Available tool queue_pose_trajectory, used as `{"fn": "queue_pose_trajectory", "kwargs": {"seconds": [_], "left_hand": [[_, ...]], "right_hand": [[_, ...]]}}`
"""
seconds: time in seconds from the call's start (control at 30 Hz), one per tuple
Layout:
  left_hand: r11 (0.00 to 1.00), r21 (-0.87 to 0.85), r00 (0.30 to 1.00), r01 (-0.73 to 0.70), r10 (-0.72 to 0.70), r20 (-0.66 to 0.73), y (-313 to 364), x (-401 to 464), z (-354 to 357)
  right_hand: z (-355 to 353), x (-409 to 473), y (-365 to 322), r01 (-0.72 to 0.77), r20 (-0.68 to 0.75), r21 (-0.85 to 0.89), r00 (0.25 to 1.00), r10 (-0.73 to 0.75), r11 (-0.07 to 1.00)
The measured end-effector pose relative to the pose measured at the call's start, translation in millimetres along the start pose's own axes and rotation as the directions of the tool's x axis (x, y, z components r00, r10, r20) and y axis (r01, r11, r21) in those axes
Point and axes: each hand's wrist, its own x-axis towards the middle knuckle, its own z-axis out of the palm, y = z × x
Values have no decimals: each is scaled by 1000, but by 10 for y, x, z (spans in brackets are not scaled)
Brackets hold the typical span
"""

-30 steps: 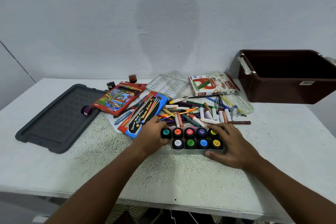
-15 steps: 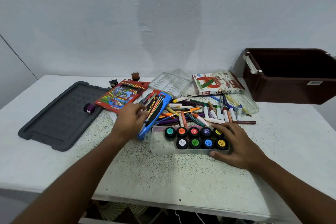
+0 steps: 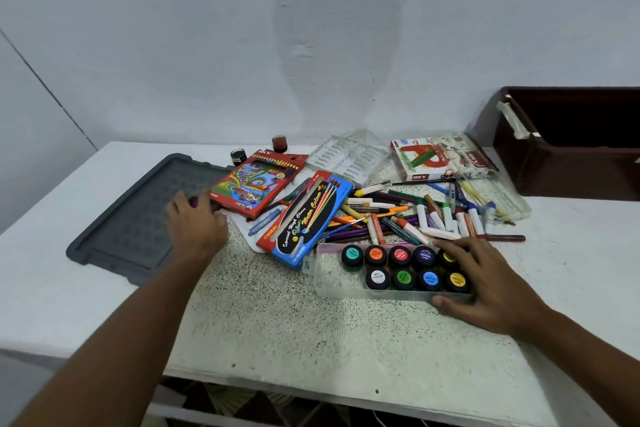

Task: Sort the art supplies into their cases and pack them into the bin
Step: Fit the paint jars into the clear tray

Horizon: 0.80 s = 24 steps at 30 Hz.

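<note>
While the right hand [image 3: 491, 284] gripped the end of the clear paint-pot case [image 3: 332, 279] lying at the table's [image 3: 277, 322] front, the left hand [image 3: 197, 225] curled over a purple pot [image 3: 194, 200] on the grey lid [image 3: 131, 218]; whether it gripped could not be told. Loose markers [image 3: 429, 218] lay behind; the brown bin [image 3: 571, 149] stood far right.

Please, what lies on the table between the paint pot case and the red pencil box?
In the head view, the blue watercolour box lies between the paint pot case and the red pencil box.
</note>
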Motion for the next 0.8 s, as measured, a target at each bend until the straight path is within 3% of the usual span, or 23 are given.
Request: {"fn": "queue_pose_trajectory", "kwargs": {"seconds": [0.17,0.37,0.8], "left_hand": [[997,3,991,79,-78,111,-50,163,82],[992,17,984,122,-123,129,41,188,89],[1000,-23,999,-12,13,34,-8,197,70]], "right_hand": [[-17,-8,-5,-10,9,-21,1000,10,1000],[-23,-3,-11,-18,27,-36,999,19,999],[-9,2,4,-11,15,-5,1000,11,1000]]}}
